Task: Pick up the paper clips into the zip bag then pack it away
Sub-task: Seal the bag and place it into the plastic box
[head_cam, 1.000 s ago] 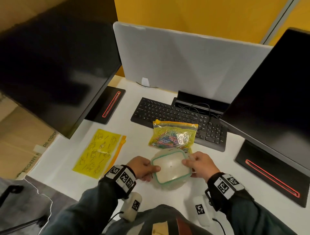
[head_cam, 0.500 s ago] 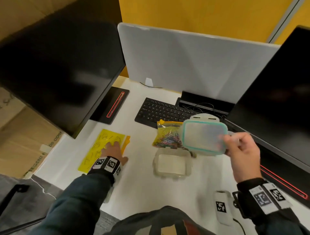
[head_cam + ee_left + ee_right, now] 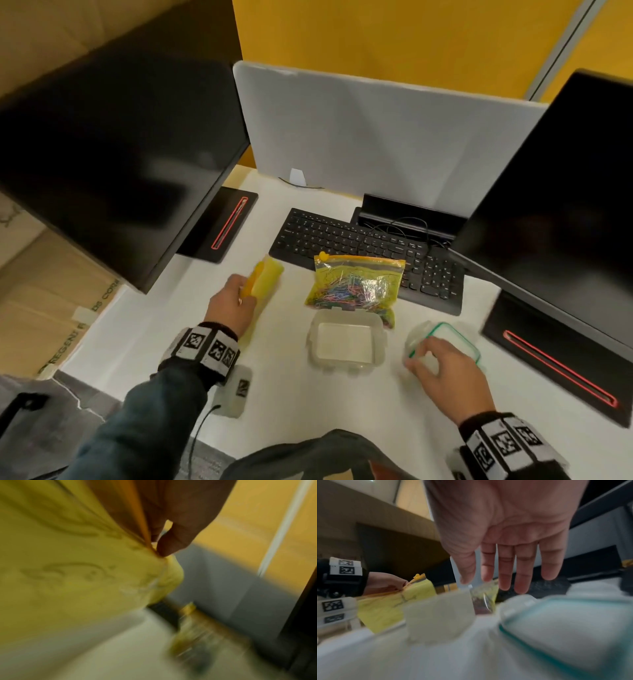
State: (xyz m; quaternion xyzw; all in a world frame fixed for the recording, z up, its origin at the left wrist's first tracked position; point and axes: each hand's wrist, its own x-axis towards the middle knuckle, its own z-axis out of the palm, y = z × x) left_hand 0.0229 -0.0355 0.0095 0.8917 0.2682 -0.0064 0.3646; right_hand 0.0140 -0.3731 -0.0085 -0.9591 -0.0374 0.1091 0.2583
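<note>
Left hand lifting an empty bag, right hand hovering over the lid

The left hand (image 3: 230, 310) is pinching the empty yellow zip bag (image 3: 265, 278) by its orange zipper edge. The right hand (image 3: 445, 373) is spreading straight fingers, gripping nothing, just above the green-rimmed lid (image 3: 455, 337). The open container (image 3: 346, 342) is sitting to its left; beyond that, the zip bag of paper clips (image 3: 354, 286) is lying against the keyboard (image 3: 363, 240).

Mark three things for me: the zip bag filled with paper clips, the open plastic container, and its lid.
filled zip bag (image 3: 354, 286), head view, on its bulging middle.
open container (image 3: 345, 364), head view, on its near rim.
lid (image 3: 455, 334), head view, on its green-edged far part.
</note>
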